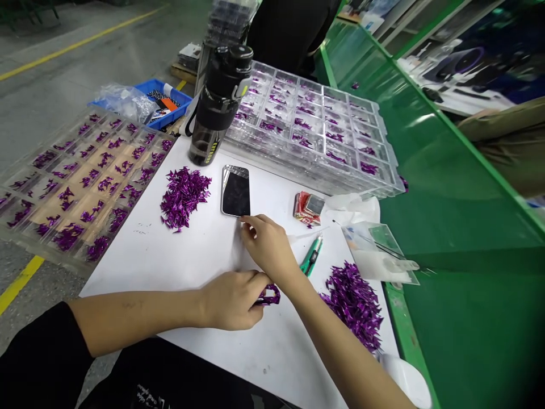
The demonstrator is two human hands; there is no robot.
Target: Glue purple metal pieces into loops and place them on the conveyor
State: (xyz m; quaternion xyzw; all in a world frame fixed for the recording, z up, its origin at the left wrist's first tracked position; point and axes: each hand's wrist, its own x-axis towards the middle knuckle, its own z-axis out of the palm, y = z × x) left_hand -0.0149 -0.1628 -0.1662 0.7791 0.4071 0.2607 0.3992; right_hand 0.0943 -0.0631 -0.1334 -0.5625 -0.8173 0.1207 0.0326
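Observation:
My left hand [236,300] is closed around a shiny purple piece [269,296] that looks bent into a loop. My right hand [268,245] crosses above it, thumb and forefinger pinched together at the lower edge of a black-screened phone [236,192]. Whether anything is between those fingertips is too small to make out. Left of the phone lies a heap of pointed purple metallic pieces [184,197]. A larger heap of the same pieces [355,304] is beside my right forearm. Between that forearm and the heap rests a green utility knife [311,255].
A black bottle [219,105] stands behind the phone. Stacked clear compartment boxes [323,167] fill the table's back. Another compartment tray [25,241] is at left, near a blue bin [176,105]. A red packet [303,211] and a clear bag [383,267] lie rightward, by the green conveyor [464,227].

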